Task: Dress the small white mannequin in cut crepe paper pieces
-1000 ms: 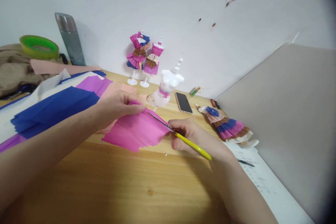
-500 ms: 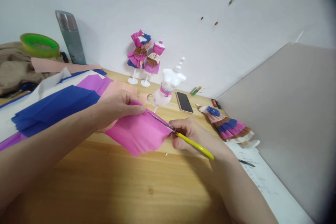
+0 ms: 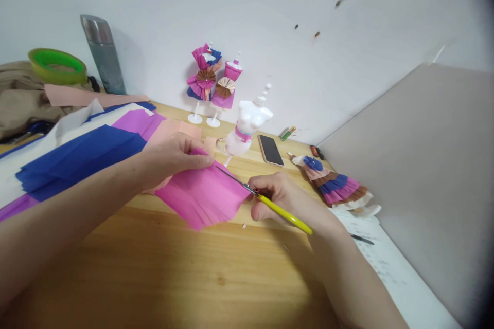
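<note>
Pinched between the thumb and fingers of my left hand [image 3: 181, 157] is the upper edge of a pink crepe paper sheet [image 3: 203, 193], which hangs over the table. My right hand [image 3: 274, 198] grips yellow-handled scissors [image 3: 283, 213], their blades pointing left along the sheet's upper right edge, the tips close to my left thumb. Just behind the sheet stands a small white mannequin [image 3: 249, 118] with a pink band round its waist. Part of my right fingers is hidden by the handles.
Blue paper [image 3: 83, 162] and other coloured sheets lie at left, near a green tape roll [image 3: 57, 67] and a bottle [image 3: 104, 56]. Two dressed mannequins [image 3: 204, 79] stand by the wall. A phone [image 3: 270, 150], a layered paper dress [image 3: 335, 182] and a white sheet [image 3: 389, 267] lie at right.
My right hand and the scissors have shifted very slightly left along the pink paper. My left hand keeps its pinch in nearly the same place.
</note>
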{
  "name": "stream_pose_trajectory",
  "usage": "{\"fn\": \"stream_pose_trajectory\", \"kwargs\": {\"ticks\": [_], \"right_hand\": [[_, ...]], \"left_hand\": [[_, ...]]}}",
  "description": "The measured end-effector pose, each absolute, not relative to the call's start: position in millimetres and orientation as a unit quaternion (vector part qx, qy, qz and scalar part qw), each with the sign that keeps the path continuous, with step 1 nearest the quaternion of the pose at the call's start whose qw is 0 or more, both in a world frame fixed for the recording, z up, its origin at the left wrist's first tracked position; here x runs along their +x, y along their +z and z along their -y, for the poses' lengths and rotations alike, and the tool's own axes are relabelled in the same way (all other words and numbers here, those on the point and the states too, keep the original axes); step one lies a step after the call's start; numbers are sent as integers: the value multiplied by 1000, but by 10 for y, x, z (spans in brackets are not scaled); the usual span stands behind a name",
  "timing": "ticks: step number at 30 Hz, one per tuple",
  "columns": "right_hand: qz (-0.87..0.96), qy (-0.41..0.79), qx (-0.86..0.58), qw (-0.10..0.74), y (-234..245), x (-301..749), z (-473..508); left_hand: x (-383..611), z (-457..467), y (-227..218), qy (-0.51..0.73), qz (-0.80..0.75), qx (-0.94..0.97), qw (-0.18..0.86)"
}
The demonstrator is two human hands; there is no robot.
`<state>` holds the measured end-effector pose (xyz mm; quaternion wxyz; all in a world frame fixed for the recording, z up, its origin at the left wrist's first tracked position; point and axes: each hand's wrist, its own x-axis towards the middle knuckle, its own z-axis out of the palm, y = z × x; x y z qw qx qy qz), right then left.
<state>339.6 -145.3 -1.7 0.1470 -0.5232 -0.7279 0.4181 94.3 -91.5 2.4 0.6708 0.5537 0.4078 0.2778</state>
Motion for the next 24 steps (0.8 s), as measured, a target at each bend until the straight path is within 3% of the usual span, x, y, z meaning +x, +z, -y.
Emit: {"fn": "stream_pose_trajectory", "kwargs": {"ticks": [9,14,24], "right_hand": [[726,417,-516,182,4,3393,1437],[719,415,-517,208,-52,3410,1421],[774,288,-546,140,8,3337,1462]], "left_hand": [[910,938,44,275,-370,547,699],[907,882,4,266,-374,592,662],[950,874,-3,290,-382,526,702]]}}
